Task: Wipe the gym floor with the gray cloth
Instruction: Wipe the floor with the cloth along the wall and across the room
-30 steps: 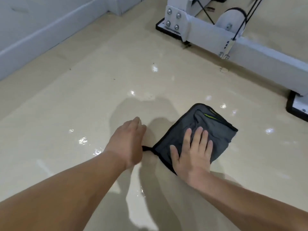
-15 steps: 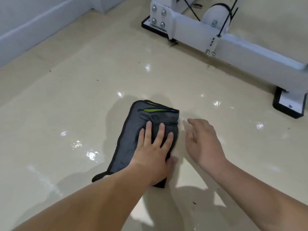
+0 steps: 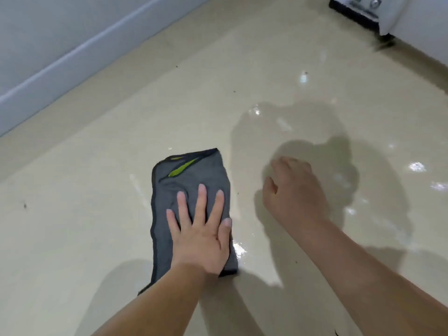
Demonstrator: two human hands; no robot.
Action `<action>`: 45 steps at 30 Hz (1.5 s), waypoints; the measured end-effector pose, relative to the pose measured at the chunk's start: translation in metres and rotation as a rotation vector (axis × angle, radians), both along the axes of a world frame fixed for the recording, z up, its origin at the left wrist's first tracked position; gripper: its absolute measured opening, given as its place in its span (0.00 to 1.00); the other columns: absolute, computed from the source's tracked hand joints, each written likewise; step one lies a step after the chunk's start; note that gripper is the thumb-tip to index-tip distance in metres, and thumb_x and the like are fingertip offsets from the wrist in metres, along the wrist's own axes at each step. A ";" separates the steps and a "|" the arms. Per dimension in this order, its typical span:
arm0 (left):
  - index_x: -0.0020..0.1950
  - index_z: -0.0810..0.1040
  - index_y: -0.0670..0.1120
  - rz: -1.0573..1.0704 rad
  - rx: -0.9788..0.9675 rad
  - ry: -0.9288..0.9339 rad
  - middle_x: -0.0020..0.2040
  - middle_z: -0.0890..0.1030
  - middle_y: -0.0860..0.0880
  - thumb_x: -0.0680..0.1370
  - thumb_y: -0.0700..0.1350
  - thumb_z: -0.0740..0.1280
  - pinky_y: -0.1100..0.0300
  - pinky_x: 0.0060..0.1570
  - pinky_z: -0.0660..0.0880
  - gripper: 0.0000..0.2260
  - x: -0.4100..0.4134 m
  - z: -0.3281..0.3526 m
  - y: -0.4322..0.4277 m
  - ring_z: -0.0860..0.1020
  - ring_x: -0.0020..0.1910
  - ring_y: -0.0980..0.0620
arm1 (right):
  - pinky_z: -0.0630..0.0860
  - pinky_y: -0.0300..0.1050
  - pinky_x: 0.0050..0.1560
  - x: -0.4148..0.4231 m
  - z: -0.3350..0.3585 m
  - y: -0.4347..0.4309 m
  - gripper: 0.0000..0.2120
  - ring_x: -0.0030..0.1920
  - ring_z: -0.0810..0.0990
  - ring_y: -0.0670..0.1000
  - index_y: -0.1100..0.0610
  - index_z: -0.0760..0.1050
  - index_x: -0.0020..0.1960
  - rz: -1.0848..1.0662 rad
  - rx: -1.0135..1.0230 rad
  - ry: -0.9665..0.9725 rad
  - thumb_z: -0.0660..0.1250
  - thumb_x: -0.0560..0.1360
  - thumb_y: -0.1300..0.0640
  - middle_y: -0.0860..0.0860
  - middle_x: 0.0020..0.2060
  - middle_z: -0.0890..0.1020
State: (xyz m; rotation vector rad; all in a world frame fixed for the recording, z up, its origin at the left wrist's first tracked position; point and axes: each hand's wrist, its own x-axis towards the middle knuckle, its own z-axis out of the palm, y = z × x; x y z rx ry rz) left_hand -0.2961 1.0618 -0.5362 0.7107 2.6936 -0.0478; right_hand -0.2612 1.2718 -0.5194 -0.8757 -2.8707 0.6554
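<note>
Gray cloth [image 3: 191, 190], folded, black-edged, green-marked, lies flat on floor [image 3: 97, 166].

Bright, even indoor light. The glossy beige floor [image 3: 97, 214] shows small white glare spots at right and far right, plus one streak just beside the gray cloth [image 3: 191, 190]. Soft overlapping shadows lie near and at right. The right hand [image 3: 293, 190] is slightly motion-blurred and the far machine foot [image 3: 351, 10] is soft. The skirting board [image 3: 72, 59] at left bows with wide-angle distortion.
</note>
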 end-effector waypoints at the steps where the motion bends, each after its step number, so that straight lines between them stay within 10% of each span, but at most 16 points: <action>1: 0.82 0.40 0.62 0.059 -0.004 -0.026 0.84 0.40 0.52 0.83 0.62 0.38 0.34 0.75 0.40 0.26 0.020 0.003 -0.022 0.37 0.81 0.36 | 0.73 0.54 0.62 -0.005 0.001 -0.012 0.15 0.64 0.72 0.59 0.56 0.79 0.57 0.086 0.020 -0.047 0.60 0.77 0.52 0.55 0.63 0.79; 5: 0.83 0.51 0.57 0.042 -0.066 -0.087 0.84 0.53 0.46 0.84 0.59 0.48 0.32 0.69 0.51 0.27 0.077 0.007 -0.057 0.51 0.80 0.32 | 0.68 0.59 0.71 -0.010 0.002 -0.033 0.24 0.73 0.66 0.64 0.58 0.75 0.66 0.222 0.089 -0.259 0.54 0.79 0.47 0.61 0.74 0.71; 10: 0.77 0.28 0.66 0.007 0.001 -0.154 0.78 0.24 0.56 0.81 0.63 0.36 0.34 0.72 0.30 0.26 0.058 0.013 -0.066 0.21 0.74 0.41 | 0.59 0.57 0.76 -0.014 0.018 -0.031 0.28 0.80 0.55 0.62 0.54 0.62 0.79 0.310 0.051 -0.438 0.45 0.83 0.46 0.58 0.82 0.56; 16: 0.76 0.28 0.67 -0.016 -0.036 -0.121 0.78 0.24 0.56 0.80 0.65 0.34 0.35 0.73 0.28 0.26 -0.012 0.011 -0.047 0.20 0.74 0.43 | 0.65 0.55 0.72 -0.015 0.022 -0.018 0.27 0.81 0.55 0.59 0.49 0.60 0.80 0.396 0.053 -0.496 0.45 0.83 0.42 0.54 0.83 0.54; 20: 0.80 0.34 0.63 0.032 -0.015 -0.029 0.80 0.29 0.54 0.83 0.62 0.37 0.34 0.75 0.31 0.26 -0.026 0.004 -0.030 0.25 0.77 0.40 | 0.74 0.51 0.42 -0.006 0.029 0.002 0.08 0.50 0.75 0.54 0.50 0.69 0.48 0.395 -0.043 -0.247 0.54 0.81 0.49 0.47 0.50 0.73; 25: 0.82 0.38 0.59 -0.005 0.066 0.029 0.83 0.35 0.52 0.83 0.61 0.38 0.33 0.74 0.33 0.27 0.015 0.001 0.009 0.29 0.78 0.37 | 0.74 0.47 0.64 0.062 0.034 0.003 0.17 0.64 0.77 0.47 0.51 0.77 0.69 0.134 -0.179 0.032 0.61 0.81 0.56 0.46 0.64 0.79; 35: 0.83 0.49 0.59 -0.728 0.219 -0.103 0.84 0.45 0.56 0.85 0.59 0.42 0.37 0.76 0.33 0.25 0.145 0.007 -0.006 0.31 0.80 0.45 | 0.75 0.52 0.47 0.140 0.027 -0.043 0.05 0.50 0.76 0.54 0.53 0.74 0.52 -0.095 -0.020 0.006 0.64 0.77 0.58 0.49 0.47 0.78; 45: 0.82 0.42 0.61 0.139 0.073 0.083 0.84 0.41 0.54 0.81 0.63 0.36 0.39 0.78 0.36 0.28 0.043 0.000 -0.250 0.34 0.81 0.46 | 0.76 0.51 0.56 0.054 0.029 -0.199 0.12 0.56 0.77 0.54 0.54 0.79 0.59 0.243 -0.154 0.038 0.64 0.76 0.59 0.50 0.53 0.80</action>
